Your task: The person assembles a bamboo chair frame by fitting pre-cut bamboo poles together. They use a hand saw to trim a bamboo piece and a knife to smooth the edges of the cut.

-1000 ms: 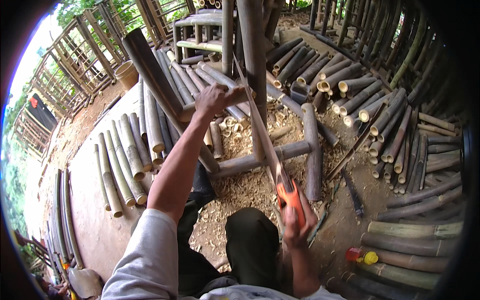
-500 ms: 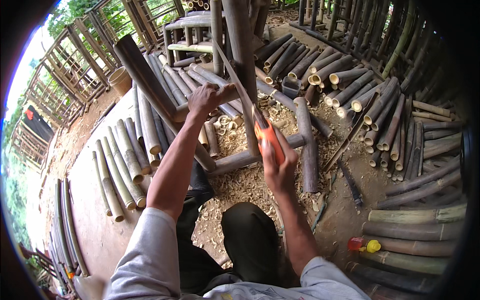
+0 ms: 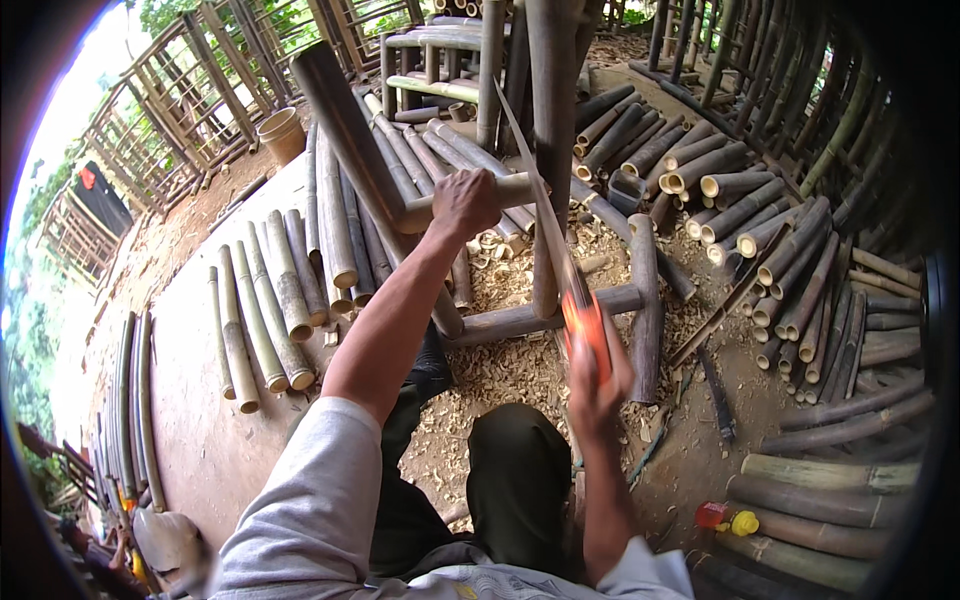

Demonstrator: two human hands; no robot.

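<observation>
My left hand (image 3: pixel 466 203) is wrapped round a short bamboo crosspiece (image 3: pixel 515 188), which joins a thick dark bamboo pole (image 3: pixel 340 125) at its left. In my right hand (image 3: pixel 600 388) is a hand saw (image 3: pixel 587 335), gripped by its orange handle. Its long blade (image 3: pixel 545 215) slants up and away, lying against the right end of the crosspiece. Whether the teeth have cut into it cannot be made out. Below, a lower bamboo bar (image 3: pixel 540 318) meets a short bamboo post (image 3: pixel 645 320). A tall thick bamboo post (image 3: pixel 555 110) stands behind the blade.
Wood shavings (image 3: pixel 440 435) cover the ground around my legs. Cut bamboo lengths (image 3: pixel 265 310) lie at the left, with a large bamboo pile (image 3: pixel 720 200) at the right. A tan bucket (image 3: pixel 282 135) stands far left. A red bottle with a yellow cap (image 3: pixel 740 521) rests on bamboo at lower right.
My right hand has drawn the saw back toward me and slightly right. The view has shifted, so the scene sits further right. My left hand keeps its hold on the crosspiece.
</observation>
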